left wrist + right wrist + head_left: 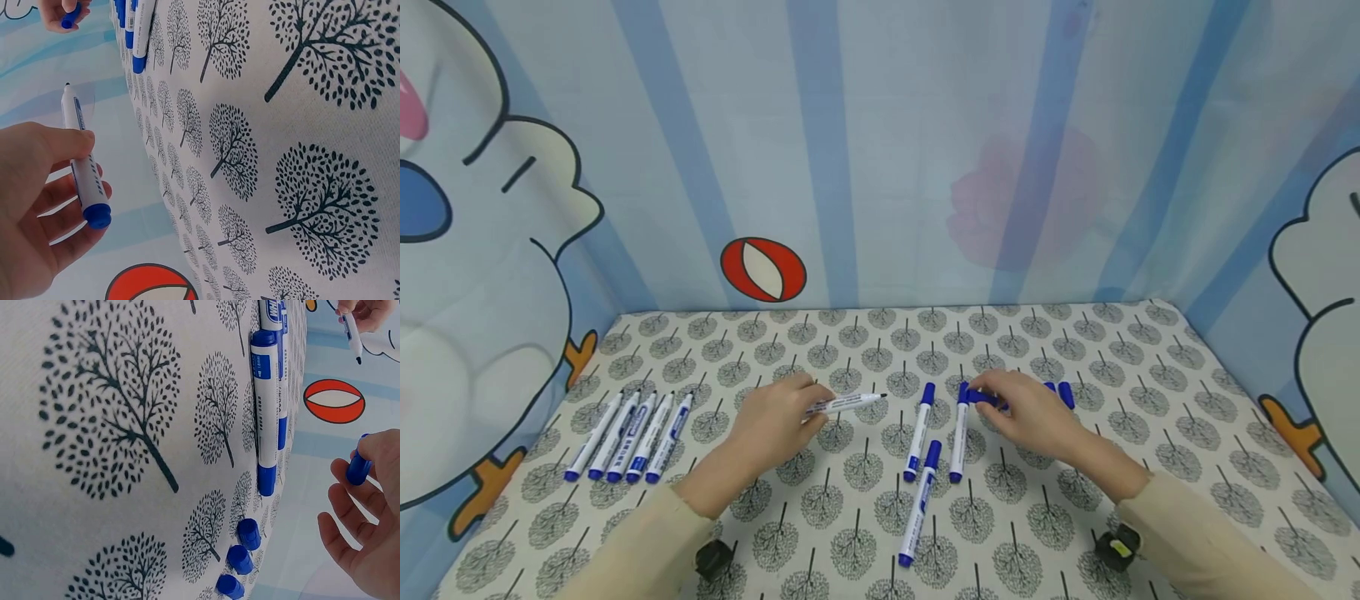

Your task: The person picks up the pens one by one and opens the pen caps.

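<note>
My left hand (778, 425) grips an uncapped whiteboard marker (850, 403) above the table, its dark tip pointing right. In the left wrist view, thumb and fingers hold its white barrel, the blue end toward the palm side. My right hand (1033, 417) pinches a blue marker cap (359, 469) between thumb and fingers, with the other fingers loosely curved. Three capped markers lie in the middle: one on the left (920, 433), one beside the right hand (959, 433) and one nearer the front (921, 504). Loose blue caps (249, 534) stand on the cloth near the right hand.
At the left, several uncapped markers (634, 437) lie side by side, tips away from me. A tree-print cloth (820, 550) covers the table. Behind it hangs a striped blue curtain (895, 167) with cartoon prints, meeting the table's back edge.
</note>
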`<state>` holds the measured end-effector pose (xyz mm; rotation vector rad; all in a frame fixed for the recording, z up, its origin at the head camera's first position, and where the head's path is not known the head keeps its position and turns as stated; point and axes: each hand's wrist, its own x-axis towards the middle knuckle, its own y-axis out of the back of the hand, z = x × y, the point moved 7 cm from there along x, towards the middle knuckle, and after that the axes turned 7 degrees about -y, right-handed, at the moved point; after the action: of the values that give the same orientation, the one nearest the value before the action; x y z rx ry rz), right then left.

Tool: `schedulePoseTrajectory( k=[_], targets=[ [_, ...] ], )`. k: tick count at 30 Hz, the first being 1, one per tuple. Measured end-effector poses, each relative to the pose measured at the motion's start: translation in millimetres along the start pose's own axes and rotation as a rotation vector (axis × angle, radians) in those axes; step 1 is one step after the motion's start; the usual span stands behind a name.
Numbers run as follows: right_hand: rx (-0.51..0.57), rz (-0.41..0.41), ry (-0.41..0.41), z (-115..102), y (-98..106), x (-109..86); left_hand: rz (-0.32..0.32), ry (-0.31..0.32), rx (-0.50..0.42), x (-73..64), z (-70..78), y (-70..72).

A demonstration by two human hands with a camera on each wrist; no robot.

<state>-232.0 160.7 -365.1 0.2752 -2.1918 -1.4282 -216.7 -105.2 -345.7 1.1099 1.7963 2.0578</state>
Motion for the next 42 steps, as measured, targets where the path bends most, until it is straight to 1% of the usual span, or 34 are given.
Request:
schedulePoseTrajectory(
  k=[4, 9, 14, 17, 23, 27, 32, 38, 42],
  targets=[
    [-0.006, 0.023, 0.009, -1.0, 3.0, -1.4, -0.037, 0.031, 0.0, -1.9, -3.8, -1.8],
    [0.007, 0.042, -0.011, 3.3, 5.2, -2.4, -0.078, 0.088, -0.033, -5.2, -11.0, -5.0],
    [0.01, 0.052, -0.032, 7.6, 7.8, -3.2, -0.102, 0.143, -0.058, -10.9, -18.1, -4.6],
    [0.003, 0.056, -0.044, 9.3, 9.2, -4.1, -0.116, 0.162, -0.066, -15.0, -22.3, -5.0],
    [0.002, 0.08, -0.037, 11.7, 12.1, -6.0, -0.144, 0.208, -0.088, -22.0, -31.0, -7.0],
    [0.009, 0.1, -0.025, 13.2, 14.7, -8.0, -0.145, 0.245, -0.09, -26.6, -38.2, -6.9],
    [0.019, 0.107, -0.031, 16.5, 16.6, -9.8, -0.134, 0.296, -0.087, -31.9, -44.9, -3.0],
    [0.024, 0.136, -0.037, 19.9, 19.3, -11.9, -0.164, 0.365, -0.094, -38.3, -51.0, -1.2],
    [0.025, 0.135, -0.055, 22.7, 19.4, -13.2, -0.178, 0.395, -0.128, -42.3, -56.2, -2.1]
  ],
)
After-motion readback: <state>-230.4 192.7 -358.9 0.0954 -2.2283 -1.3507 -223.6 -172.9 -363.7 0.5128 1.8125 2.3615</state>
